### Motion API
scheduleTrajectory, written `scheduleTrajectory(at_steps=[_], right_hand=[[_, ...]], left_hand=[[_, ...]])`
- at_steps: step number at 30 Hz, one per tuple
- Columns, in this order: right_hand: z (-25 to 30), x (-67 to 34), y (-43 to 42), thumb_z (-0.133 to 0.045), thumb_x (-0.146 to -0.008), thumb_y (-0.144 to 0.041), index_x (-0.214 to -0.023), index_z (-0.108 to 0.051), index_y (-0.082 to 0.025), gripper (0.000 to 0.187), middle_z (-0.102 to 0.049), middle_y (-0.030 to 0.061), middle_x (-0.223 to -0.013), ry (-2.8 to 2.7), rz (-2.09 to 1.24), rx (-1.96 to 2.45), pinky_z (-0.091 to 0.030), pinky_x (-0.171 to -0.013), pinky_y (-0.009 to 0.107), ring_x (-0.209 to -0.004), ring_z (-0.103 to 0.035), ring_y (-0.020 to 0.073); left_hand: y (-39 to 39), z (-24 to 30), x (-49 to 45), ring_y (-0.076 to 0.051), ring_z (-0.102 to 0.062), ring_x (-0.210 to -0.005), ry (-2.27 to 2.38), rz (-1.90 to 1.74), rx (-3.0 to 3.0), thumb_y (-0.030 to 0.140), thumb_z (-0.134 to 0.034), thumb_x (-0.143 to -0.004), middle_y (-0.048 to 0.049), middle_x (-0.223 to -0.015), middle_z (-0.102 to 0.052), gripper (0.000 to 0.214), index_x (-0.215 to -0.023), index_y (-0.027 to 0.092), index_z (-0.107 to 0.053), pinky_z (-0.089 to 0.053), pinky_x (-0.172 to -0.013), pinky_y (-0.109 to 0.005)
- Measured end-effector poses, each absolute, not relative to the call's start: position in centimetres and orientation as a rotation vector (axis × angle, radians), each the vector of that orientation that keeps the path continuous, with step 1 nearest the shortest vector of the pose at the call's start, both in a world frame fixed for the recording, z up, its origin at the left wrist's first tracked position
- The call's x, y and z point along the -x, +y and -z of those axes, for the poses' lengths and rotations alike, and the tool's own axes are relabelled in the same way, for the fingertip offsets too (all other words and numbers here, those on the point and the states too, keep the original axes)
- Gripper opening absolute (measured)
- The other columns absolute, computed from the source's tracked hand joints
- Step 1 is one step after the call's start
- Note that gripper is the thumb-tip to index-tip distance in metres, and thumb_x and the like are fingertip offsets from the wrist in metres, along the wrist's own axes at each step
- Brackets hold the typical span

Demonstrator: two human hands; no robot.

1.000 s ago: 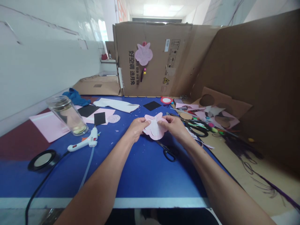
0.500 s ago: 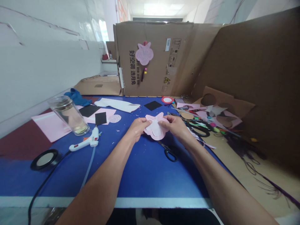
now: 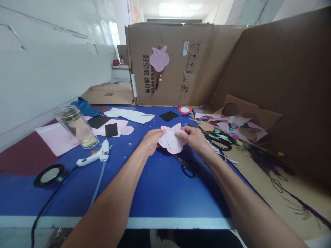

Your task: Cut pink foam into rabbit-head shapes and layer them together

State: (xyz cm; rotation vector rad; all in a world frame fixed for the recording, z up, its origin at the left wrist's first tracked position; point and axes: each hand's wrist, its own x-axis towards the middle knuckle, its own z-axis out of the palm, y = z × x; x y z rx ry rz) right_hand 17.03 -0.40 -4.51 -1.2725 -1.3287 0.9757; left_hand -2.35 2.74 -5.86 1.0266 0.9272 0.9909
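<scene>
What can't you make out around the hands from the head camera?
Head view only:
Pink cut-out: the left hand and right hand hide parts of its outline.
Scissors: blade tips lost in shadow by the cut-out.
Black cable: cut off by the bottom edge.
Craft scraps: too small to identify.

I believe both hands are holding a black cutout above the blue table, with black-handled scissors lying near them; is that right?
No: the head view shows the cutout held by the left hand and right hand is pink, not black. It is above the blue table, with the black-handled scissors lying near them.
</scene>
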Motion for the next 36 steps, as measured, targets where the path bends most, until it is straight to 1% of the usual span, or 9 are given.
scheduleTrajectory(at_steps=[9,12,15,26,29,32,34,36], right_hand=[[4.1,-16.8,-0.8,-0.078,-0.067,-0.047,-0.081,-0.074,-0.018,0.032,-0.068,0.0014,-0.072,-1.357,-0.954,1.296,-0.041,-0.061,0.029,-0.064,-0.053,0.0165],[4.0,-16.8,-0.9,-0.077,-0.067,-0.045,-0.078,-0.072,-0.018,0.030,-0.066,0.0005,-0.070,-1.358,-0.953,1.301,-0.040,-0.060,0.028,-0.063,-0.052,0.0157],[3.9,-16.8,-1.0,-0.077,-0.068,-0.043,-0.079,-0.073,-0.017,0.029,-0.065,0.0001,-0.070,-1.351,-0.960,1.295,-0.039,-0.061,0.028,-0.063,-0.052,0.0152],[4.4,-16.9,-0.7,-0.075,-0.071,-0.048,-0.077,-0.070,-0.018,0.031,-0.064,0.0000,-0.066,-1.342,-0.967,1.296,-0.041,-0.059,0.028,-0.060,-0.053,0.0158],[4.4,-17.0,-0.7,-0.074,-0.072,-0.048,-0.078,-0.071,-0.018,0.031,-0.065,0.0008,-0.068,-1.346,-0.960,1.291,-0.041,-0.059,0.029,-0.061,-0.054,0.0162],[4.4,-17.1,-0.7,-0.073,-0.073,-0.049,-0.079,-0.071,-0.018,0.032,-0.065,0.0012,-0.069,-1.350,-0.939,1.309,-0.040,-0.058,0.029,-0.061,-0.054,0.0166],[4.4,-17.2,-0.6,-0.072,-0.073,-0.049,-0.080,-0.071,-0.018,0.032,-0.065,0.0011,-0.068,-1.349,-0.921,1.323,-0.039,-0.058,0.029,-0.061,-0.053,0.0167],[4.5,-17.3,-0.5,-0.072,-0.072,-0.050,-0.080,-0.071,-0.018,0.033,-0.066,0.0009,-0.069,-1.340,-0.910,1.326,-0.039,-0.058,0.028,-0.062,-0.053,0.0164]], left_hand=[[2.7,6.1,2.4,-0.013,-0.059,-0.054,0.956,-1.016,-1.078,0.036,-0.079,-0.083,-0.0030,-0.067,-0.068,0.022,-0.081,0.014,-0.075,-0.045,-0.055,-0.026],[2.6,5.9,2.3,-0.012,-0.056,-0.052,0.973,-1.022,-1.094,0.035,-0.077,-0.084,-0.0023,-0.065,-0.067,0.022,-0.078,0.014,-0.074,-0.041,-0.052,-0.025],[2.5,5.7,2.3,-0.011,-0.054,-0.050,0.997,-1.022,-1.112,0.034,-0.076,-0.085,-0.0017,-0.063,-0.066,0.021,-0.077,0.014,-0.073,-0.040,-0.050,-0.025],[2.5,5.8,2.3,-0.012,-0.057,-0.052,0.987,-1.023,-1.118,0.037,-0.078,-0.085,-0.0033,-0.066,-0.067,0.024,-0.082,0.013,-0.076,-0.041,-0.050,-0.025],[2.6,5.7,2.4,-0.014,-0.060,-0.055,0.947,-1.012,-1.079,0.041,-0.077,-0.087,-0.0050,-0.070,-0.069,0.028,-0.085,0.013,-0.076,-0.046,-0.053,-0.026],[2.5,5.3,2.6,-0.015,-0.063,-0.060,0.934,-1.007,-1.046,0.047,-0.076,-0.088,-0.0066,-0.074,-0.072,0.033,-0.087,0.014,-0.075,-0.053,-0.060,-0.030],[2.4,5.1,2.7,-0.016,-0.066,-0.064,0.934,-0.971,-1.066,0.043,-0.080,-0.086,-0.0068,-0.077,-0.073,0.029,-0.091,0.014,-0.076,-0.057,-0.065,-0.032],[2.2,5.0,2.7,-0.017,-0.068,-0.068,0.939,-0.926,-1.099,0.031,-0.085,-0.081,-0.0067,-0.081,-0.074,0.024,-0.097,0.015,-0.076,-0.059,-0.068,-0.033]])
